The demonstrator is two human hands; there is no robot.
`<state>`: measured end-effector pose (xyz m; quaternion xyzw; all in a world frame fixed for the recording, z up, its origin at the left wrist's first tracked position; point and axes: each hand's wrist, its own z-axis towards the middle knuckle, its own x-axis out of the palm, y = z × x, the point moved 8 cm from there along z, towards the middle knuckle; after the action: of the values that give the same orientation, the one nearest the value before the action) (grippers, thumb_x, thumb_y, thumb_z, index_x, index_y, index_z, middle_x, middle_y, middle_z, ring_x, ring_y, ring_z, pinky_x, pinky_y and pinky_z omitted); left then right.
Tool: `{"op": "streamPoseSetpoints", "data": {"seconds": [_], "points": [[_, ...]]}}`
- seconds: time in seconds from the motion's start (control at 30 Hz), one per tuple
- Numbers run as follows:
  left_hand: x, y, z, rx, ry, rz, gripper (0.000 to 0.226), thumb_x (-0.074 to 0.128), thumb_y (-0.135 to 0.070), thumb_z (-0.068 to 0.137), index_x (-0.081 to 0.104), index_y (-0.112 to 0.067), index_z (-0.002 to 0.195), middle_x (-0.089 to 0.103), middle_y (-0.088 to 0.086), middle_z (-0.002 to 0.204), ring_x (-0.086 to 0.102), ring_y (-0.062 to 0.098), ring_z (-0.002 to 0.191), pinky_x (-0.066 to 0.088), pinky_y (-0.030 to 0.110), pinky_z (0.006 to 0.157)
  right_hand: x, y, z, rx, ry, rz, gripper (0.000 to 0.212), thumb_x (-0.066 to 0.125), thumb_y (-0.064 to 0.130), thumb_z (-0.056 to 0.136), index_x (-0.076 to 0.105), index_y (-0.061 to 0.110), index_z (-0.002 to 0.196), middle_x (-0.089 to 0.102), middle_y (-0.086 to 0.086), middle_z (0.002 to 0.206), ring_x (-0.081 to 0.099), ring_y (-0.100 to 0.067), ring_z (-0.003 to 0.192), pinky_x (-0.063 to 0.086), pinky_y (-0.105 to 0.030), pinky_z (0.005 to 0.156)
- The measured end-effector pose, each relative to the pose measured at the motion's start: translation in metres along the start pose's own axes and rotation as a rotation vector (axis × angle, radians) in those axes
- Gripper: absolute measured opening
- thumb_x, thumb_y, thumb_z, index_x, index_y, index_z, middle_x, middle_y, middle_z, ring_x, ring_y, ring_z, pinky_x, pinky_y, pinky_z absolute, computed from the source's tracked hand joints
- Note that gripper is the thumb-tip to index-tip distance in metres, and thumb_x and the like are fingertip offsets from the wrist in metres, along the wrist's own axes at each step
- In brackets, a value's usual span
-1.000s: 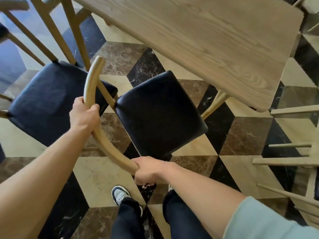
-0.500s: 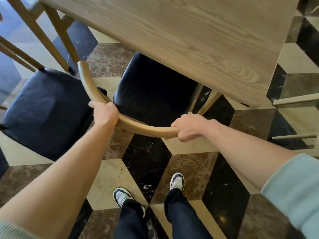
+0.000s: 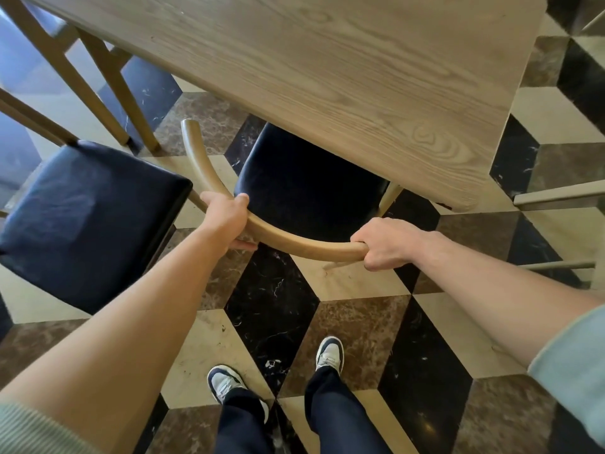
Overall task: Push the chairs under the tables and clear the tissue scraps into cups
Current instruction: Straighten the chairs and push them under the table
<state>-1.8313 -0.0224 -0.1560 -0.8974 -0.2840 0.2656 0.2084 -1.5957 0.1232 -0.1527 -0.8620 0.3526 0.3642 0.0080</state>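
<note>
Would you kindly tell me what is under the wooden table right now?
Under the table sits the far part of the chair's dark seat; one chair leg shows. The tabletop hides the rest.

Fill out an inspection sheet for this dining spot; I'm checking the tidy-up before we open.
Surface: wooden table, visible top bare; no tissue scraps or cups in view.
Job's things: chair being pushed, dark seat partly under the table edge, curved wooden backrest outside it.
Clutter: nothing seen.
Hands: left hand grips the backrest left of its middle; right hand grips its right end, fingers curled round the rail.
Cables: nothing seen.
Surroundings: second dark-seated chair to the left, not under this table; patterned marble floor; more wooden chair parts at the right edge.
</note>
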Motion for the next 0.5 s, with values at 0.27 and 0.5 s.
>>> {"op": "streamPoseSetpoints", "data": {"seconds": [0.27,0.5], "points": [[-0.017,0.0,-0.005,0.158,0.15,0.414,0.08,0.048,-0.067,0.094,0.025,-0.013,0.147,0.064,0.01,0.116,0.066,0.031,0.103,0.059,0.051,0.083,-0.006,0.011,0.0,0.126,0.192,-0.019,0.036,0.066,0.019,0.085,0.062,0.023,0.121,0.065,-0.002,0.109,0.064,-0.016,0.095,0.058,-0.036,0.086],[-0.134,-0.007,0.013,0.365,0.075,0.501,0.056,0.04,-0.063,0.099,0.065,-0.014,0.107,0.069,0.007,0.096,0.066,0.021,0.084,0.053,0.038,0.077,-0.1,0.176,0.041,-0.041,-0.229,0.3,0.041,0.058,0.017,0.097,0.056,0.022,0.138,0.063,-0.002,0.131,0.059,-0.021,0.121,0.051,-0.043,0.104]]}}
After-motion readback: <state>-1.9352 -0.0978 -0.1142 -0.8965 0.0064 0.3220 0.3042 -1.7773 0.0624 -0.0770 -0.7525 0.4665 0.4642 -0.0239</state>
